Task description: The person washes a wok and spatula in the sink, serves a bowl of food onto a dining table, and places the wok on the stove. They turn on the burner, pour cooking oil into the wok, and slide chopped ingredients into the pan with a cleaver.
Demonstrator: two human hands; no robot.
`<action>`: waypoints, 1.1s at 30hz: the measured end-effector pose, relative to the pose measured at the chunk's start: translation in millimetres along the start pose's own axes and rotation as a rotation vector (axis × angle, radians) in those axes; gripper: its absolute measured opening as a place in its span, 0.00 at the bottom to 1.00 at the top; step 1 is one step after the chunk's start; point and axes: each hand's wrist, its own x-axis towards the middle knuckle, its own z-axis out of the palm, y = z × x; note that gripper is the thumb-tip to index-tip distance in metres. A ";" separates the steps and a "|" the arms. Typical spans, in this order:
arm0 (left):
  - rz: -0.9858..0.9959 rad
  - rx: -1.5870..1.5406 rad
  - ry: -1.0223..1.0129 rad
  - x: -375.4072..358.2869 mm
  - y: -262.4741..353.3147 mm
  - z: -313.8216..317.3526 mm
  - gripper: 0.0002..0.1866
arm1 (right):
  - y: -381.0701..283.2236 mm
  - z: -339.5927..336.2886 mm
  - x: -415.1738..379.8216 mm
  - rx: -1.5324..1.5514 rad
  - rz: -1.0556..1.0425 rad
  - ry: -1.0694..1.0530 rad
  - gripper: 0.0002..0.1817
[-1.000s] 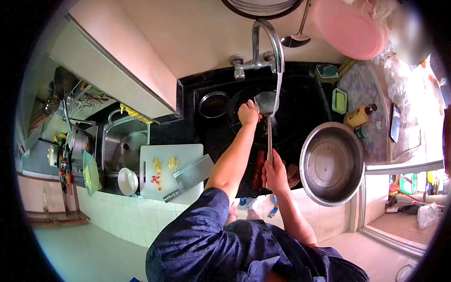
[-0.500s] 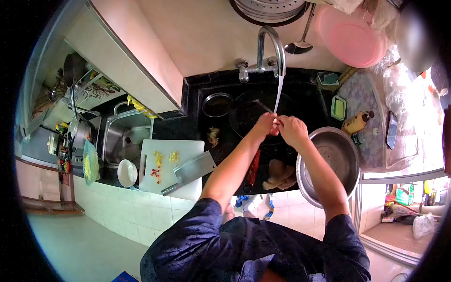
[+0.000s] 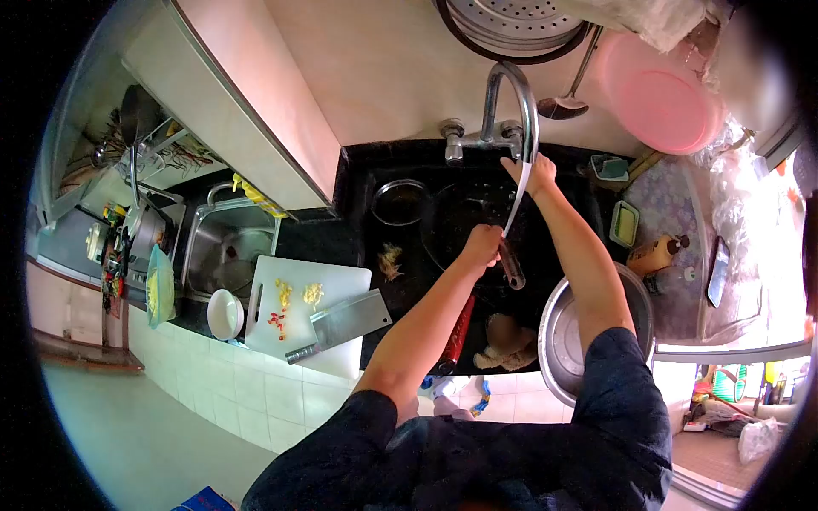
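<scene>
My left hand [image 3: 483, 246] is closed at the upper end of a brown handle [image 3: 512, 266], apparently belonging to the dark round pan [image 3: 434, 226] in the black sink area. That handle's free end points toward me. Farther back, my right hand [image 3: 538, 176] is beside the tap [image 3: 530, 111], its thumb apart and its fingers partly hidden behind the spout and the water. A stream of water [image 3: 517, 203] runs down from the spout past both hands into the pan.
A steel basin [image 3: 555, 341] stands at the right front. Left lie a white cutting board [image 3: 345, 353] with chopped pieces and a cleaver [image 3: 351, 322], and a white bowl [image 3: 226, 314]. A soap dish [image 3: 625, 223] and yellow bottle [image 3: 658, 254] stand at right.
My hands have separated from their meeting point under the stream. The right moved up and back toward the tap; the left stayed low, and the brown handle now shows. Water still runs.
</scene>
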 end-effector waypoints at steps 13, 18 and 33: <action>0.502 0.437 0.296 69.5 -61.0 -14.0 0.19 | -3.5 -52.2 -85.6 0.569 0.142 -0.898 0.39; 0.605 0.790 0.186 -26.0 6.4 -6.4 0.23 | 2.7 -51.6 -172.6 0.310 -0.054 -0.492 0.24; -0.297 0.444 -0.054 -149.9 -18.2 -71.1 0.08 | 68.1 -78.1 -234.3 0.512 0.155 -0.136 0.24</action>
